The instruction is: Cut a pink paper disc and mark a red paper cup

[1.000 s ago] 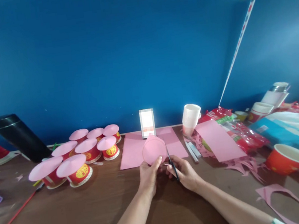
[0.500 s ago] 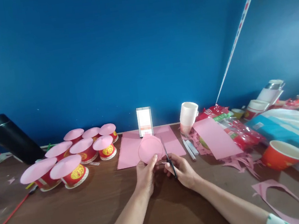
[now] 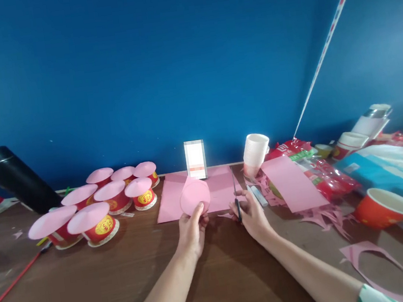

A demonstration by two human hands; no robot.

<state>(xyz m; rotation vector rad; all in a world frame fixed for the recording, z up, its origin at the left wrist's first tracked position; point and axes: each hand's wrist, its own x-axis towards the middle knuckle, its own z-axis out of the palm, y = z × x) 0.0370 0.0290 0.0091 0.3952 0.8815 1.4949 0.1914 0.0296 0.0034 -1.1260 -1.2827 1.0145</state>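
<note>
A round pink paper disc (image 3: 194,196) is pinched by its lower edge in my left hand (image 3: 192,229), thumb on top. Dark-handled scissors (image 3: 237,201) are in my right hand (image 3: 253,216), their blades pointing away from me and apart from the disc. A small pink paper scrap (image 3: 225,215) shows just left of the scissors. Behind both hands lie pink paper sheets (image 3: 167,202), flat on the brown table (image 3: 219,287).
At left stand several upturned red cups (image 3: 103,232) with pink cone tops, and a black bottle (image 3: 14,180). On the right are stacked white cups (image 3: 255,151), a pink sheet (image 3: 295,183), paper offcuts (image 3: 359,251), an orange cup (image 3: 376,212) and plastic packs. A blue wall (image 3: 176,75) rises behind.
My hands have moved apart. The scissors have gone right, away from the disc, and my left hand has shifted slightly left with it. A scrap now shows between the hands.
</note>
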